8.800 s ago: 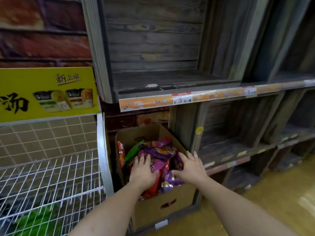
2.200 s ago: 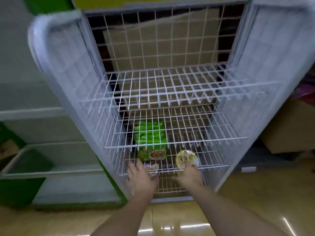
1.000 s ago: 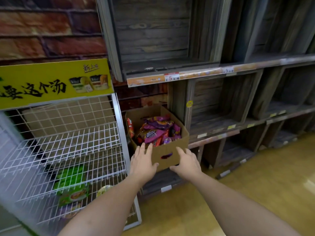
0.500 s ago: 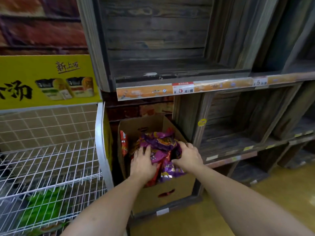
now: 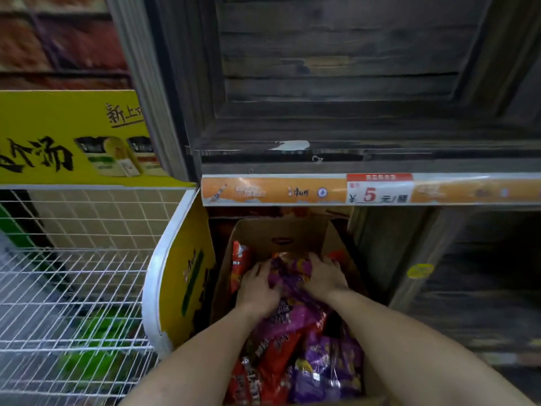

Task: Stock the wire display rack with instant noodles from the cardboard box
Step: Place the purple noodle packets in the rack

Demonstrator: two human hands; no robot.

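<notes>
An open cardboard box [image 5: 281,232] stands on the floor between the rack and the wooden shelving, filled with purple and red instant noodle packs [image 5: 295,326]. Both my hands are deep in the box. My left hand [image 5: 256,288] and my right hand [image 5: 325,278] hold the two sides of a purple pack [image 5: 288,273] at the top of the pile. The white wire display rack [image 5: 73,288] stands to the left. Green packs [image 5: 87,344] lie on its lower shelf behind the wires.
A yellow sign [image 5: 67,136] tops the rack, and a yellow side panel [image 5: 187,276] faces the box. Dark wooden shelving [image 5: 336,112] with an orange price strip [image 5: 322,190] overhangs the box. Wooden compartments [image 5: 483,288] continue to the right.
My head has come closer over the box. Both hands have reached further back into the pile and now hold a purple pack from either side.
</notes>
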